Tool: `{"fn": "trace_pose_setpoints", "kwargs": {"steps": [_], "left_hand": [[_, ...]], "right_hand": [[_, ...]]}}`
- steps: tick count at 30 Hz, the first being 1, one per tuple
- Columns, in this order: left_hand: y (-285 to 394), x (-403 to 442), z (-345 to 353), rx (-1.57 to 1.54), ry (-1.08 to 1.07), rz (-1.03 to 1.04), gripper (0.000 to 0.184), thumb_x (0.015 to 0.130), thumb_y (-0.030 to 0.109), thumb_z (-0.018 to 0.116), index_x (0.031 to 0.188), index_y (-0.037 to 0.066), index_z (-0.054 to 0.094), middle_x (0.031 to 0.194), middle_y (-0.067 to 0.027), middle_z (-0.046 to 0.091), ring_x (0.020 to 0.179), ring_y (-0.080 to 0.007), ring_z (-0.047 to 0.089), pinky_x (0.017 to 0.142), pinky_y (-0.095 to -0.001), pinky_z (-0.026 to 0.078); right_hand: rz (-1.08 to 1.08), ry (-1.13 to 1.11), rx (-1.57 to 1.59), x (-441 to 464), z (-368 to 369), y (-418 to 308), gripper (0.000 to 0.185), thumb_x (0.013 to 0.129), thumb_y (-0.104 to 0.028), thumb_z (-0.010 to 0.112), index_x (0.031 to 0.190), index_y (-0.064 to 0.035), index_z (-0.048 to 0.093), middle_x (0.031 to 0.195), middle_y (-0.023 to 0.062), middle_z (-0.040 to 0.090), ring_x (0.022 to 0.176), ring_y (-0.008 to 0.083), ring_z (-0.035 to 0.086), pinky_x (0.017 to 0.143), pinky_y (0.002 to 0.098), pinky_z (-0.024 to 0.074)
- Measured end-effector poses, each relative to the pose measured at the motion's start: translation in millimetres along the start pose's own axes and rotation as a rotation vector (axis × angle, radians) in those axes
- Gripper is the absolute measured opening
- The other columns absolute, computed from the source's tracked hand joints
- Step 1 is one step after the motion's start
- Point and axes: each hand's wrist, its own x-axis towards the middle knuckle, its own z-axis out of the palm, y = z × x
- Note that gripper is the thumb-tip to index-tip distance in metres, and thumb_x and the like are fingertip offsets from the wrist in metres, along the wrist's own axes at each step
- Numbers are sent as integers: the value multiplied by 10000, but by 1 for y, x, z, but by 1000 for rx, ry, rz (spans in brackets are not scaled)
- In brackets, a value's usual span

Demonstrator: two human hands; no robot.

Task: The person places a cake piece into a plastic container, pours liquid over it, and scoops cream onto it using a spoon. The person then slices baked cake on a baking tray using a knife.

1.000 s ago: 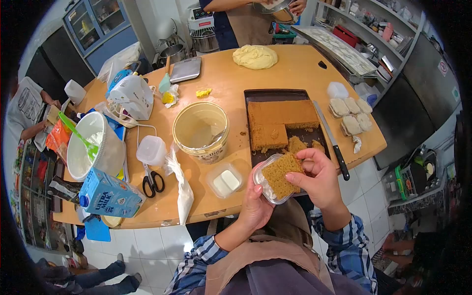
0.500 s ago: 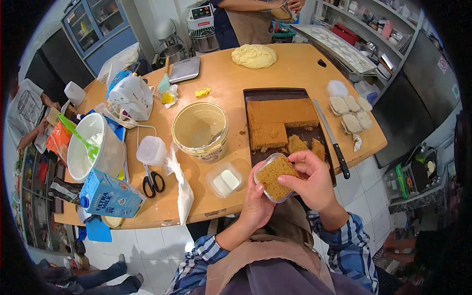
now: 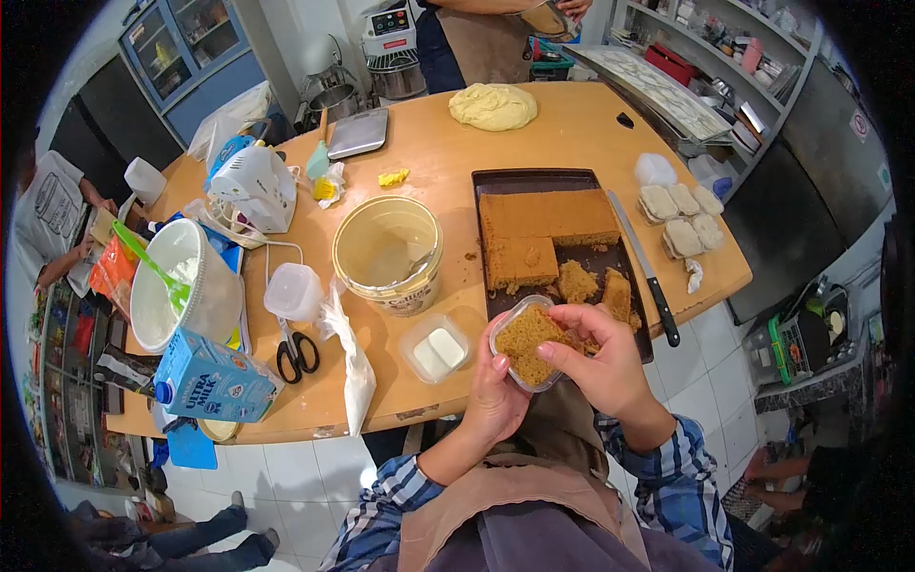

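Note:
My left hand (image 3: 498, 402) is wrapped round a small clear plastic container (image 3: 495, 336). Inside it lies a piece of brown sponge cake (image 3: 526, 345), filling most of the opening. My right hand (image 3: 618, 372) grips the cake's right side between thumb and fingers at the container's rim. Just beyond my hands is a dark baking tray (image 3: 534, 178) with a cut slab of the same cake (image 3: 543, 214). Loose cake chunks (image 3: 577, 282) lie at its near end. A second clear container (image 3: 436, 349) holding something white stands to the left.
A long knife (image 3: 640, 257) lies along the tray's right side. Left are a filled piping bag (image 3: 355, 377), scissors (image 3: 297, 356), a cream tub (image 3: 389, 214), a milk carton (image 3: 217, 377) and a white bowl (image 3: 191, 324). Dough (image 3: 493, 107) rests at the back; another person stands behind it.
My right fingers have shifted slightly on the cake's right edge, and the container has moved a little left. The rest of the table looks the same.

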Motion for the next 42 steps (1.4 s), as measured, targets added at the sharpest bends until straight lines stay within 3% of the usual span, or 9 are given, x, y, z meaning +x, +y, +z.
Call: {"fn": "trace_pose_setpoints", "kwargs": {"steps": [2,5,18,21,26,30,35,42], "left_hand": [[0,1,-3,-10,-12,-7,720,782,428,645,1323,136,270,1295,-84,389,1216,-222,402,1014,-418,356],[1,0,-3,-22,-23,-23,752,771,461,654,1325,128,269,1307,-86,384,1224,-223,398,1023,-420,350],[12,-2,0,-27,-47,-55,835,729,534,661,1317,79,281,1296,-98,412,1212,-231,428,1007,-425,380],[15,-2,-2,20,-50,-39,827,751,595,597,1322,74,301,1301,-104,422,1211,-233,433,1006,-426,381],[16,-10,-7,105,26,-88,814,805,697,379,1348,93,319,1318,-109,431,1207,-248,443,1000,-430,375],[16,-11,-9,134,25,-128,833,815,734,267,1347,98,335,1305,-110,448,1187,-246,463,977,-428,391],[18,-11,-2,159,56,-172,860,804,756,219,1338,93,350,1291,-112,459,1173,-240,475,960,-418,408],[18,-11,-5,189,54,-188,840,814,742,217,1322,91,374,1269,-118,479,1149,-248,494,942,-417,426]], "right_hand": [[-107,40,-149,0,-1,7,300,763,-151,702,1011,-1,622,906,93,576,898,200,527,803,307,399],[-96,77,-101,1,0,7,256,776,-169,681,978,-14,653,864,90,550,873,228,492,791,314,375],[-125,92,-147,-4,-3,-1,226,809,-64,595,1016,17,639,883,107,525,860,221,511,760,295,406],[-107,122,-140,-8,-10,-12,220,790,-52,612,998,13,643,885,109,523,850,207,523,742,285,416],[-154,92,-172,-13,-16,-8,202,753,-42,646,952,-11,661,894,106,533,840,203,525,732,284,423],[-301,60,-291,-12,-16,-7,218,713,-48,678,930,-33,672,917,99,547,855,217,512,719,292,425],[-401,-7,-432,-7,-19,-19,247,665,-96,727,907,-72,688,1013,98,547,945,259,470,786,347,403],[-303,-113,-389,-8,-18,-16,323,626,-128,760,938,-94,684,1121,117,515,1022,291,438,879,378,366]]}}
